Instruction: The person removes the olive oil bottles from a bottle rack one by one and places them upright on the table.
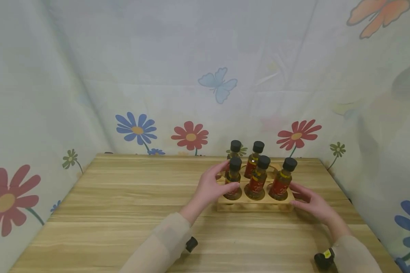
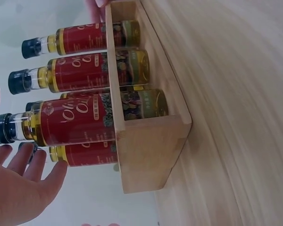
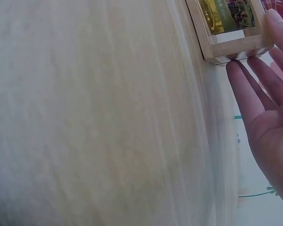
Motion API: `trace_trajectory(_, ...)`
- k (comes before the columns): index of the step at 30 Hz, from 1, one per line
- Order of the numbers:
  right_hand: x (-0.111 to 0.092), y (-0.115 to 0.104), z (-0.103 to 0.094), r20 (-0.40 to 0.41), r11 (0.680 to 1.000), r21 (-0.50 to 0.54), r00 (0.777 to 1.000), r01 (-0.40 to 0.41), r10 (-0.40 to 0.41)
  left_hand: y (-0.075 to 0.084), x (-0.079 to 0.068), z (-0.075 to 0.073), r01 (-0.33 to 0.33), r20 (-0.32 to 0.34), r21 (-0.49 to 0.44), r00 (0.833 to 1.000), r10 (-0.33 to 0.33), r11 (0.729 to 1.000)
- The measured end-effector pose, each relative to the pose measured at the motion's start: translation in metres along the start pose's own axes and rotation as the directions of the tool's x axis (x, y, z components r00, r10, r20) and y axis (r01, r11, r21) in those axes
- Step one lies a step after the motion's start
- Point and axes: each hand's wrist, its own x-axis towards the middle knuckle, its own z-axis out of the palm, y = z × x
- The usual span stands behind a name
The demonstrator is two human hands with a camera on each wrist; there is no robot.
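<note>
A wooden rack stands on the table and holds olive oil bottles in two rows. Its front row has three, at the left, middle and right; two more, a left one and a right one, stand behind. All have black caps; red labels show on most. My left hand is around the front left bottle with fingers spread; in the left wrist view its fingers look apart from the glass. Extended fingers of my right hand touch the rack's right end.
The wood-grain table reaches to a hanging cloth printed with flowers and butterflies, which closes in the back and both sides. A black device is on the left wrist and another on the right wrist.
</note>
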Motion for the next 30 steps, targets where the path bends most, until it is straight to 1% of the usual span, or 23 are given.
trace_trajectory(6, -0.001, 0.001, 0.001, 0.006, 1.000, 0.021, 1.000, 0.003, -0.003, 0.003, 0.006, 0.001, 0.007, 0.003, -0.035, 1.000, -0.006, 0.999)
trace_trajectory(10, -0.001, 0.000, 0.000, 0.009, 1.000, 0.015, 1.000, 0.003, -0.003, 0.004, 0.009, 0.000, 0.011, -0.003, -0.052, 1.000, -0.011, 0.999)
trace_trajectory(15, -0.001, 0.001, 0.001, 0.010, 1.000, 0.027, 1.000, 0.001, -0.001, 0.003, 0.015, 0.000, -0.004, -0.001, -0.084, 1.000, 0.004, 0.996)
trace_trajectory(18, -0.001, 0.001, 0.001, 0.006, 0.999, 0.037, 1.000, -0.001, 0.000, 0.004, 0.017, -0.001, 0.014, 0.008, -0.099, 1.000, -0.013, 0.995)
trace_trajectory(22, -0.002, 0.000, 0.001, 0.004, 0.999, 0.035, 1.000, 0.008, -0.008, 0.004, 0.019, -0.002, 0.038, 0.017, -0.105, 0.999, -0.037, 0.994)
trace_trajectory(25, -0.002, -0.002, 0.001, 0.005, 0.999, 0.040, 1.000, 0.015, -0.016, 0.004, 0.020, -0.002, 0.035, 0.014, -0.108, 0.999, -0.033, 0.994)
trace_trajectory(30, -0.003, -0.005, 0.000, 0.006, 0.999, 0.048, 1.000, -0.002, 0.002, 0.005, 0.022, -0.001, 0.018, -0.004, -0.106, 1.000, -0.019, 0.994)
